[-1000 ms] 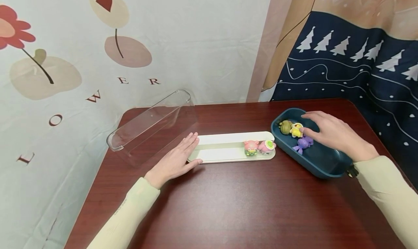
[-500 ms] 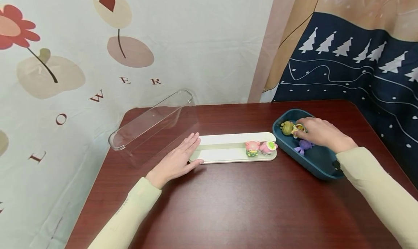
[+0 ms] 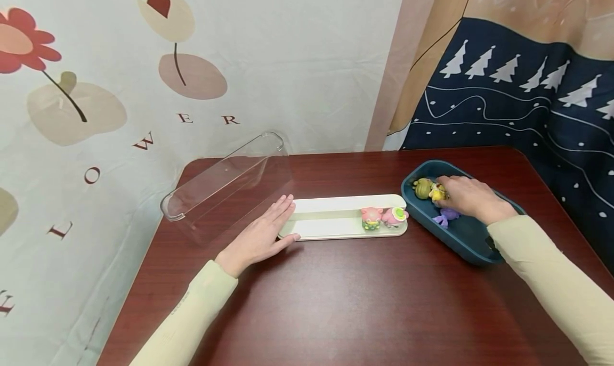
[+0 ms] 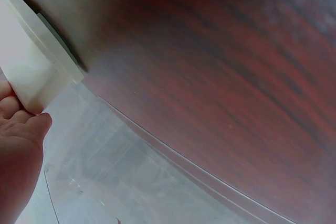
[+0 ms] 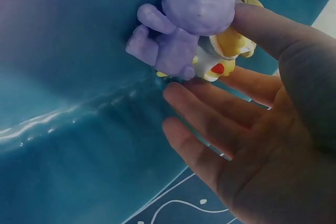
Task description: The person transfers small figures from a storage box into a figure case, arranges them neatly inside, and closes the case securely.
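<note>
My left hand [image 3: 259, 235] rests with straight fingers against the left end of a long cream tray [image 3: 312, 227]. At the tray's right end sit two pink toy figurines, one with a green base [image 3: 371, 218] and one with a green-and-white top [image 3: 395, 217]. Inside the blue basin [image 3: 479, 246], my right hand [image 3: 472, 198] pinches a yellow figurine [image 3: 437, 192] between thumb and fingers. A purple figurine [image 5: 184, 40] lies right beside it, partly covering it in the right wrist view. An olive-green figurine [image 3: 422, 188] is at the basin's far left end.
A transparent plastic cover [image 3: 225, 179] stands at the table's back left, behind my left hand. The brown wooden table [image 3: 355, 297] extends in front of the tray. Printed cloths [image 3: 297, 62] hang along the back and sides.
My right hand has lowered into the basin, and its thumb and fingers have closed on the yellow figurine, which has tilted and straightened. My left hand keeps its place at the tray.
</note>
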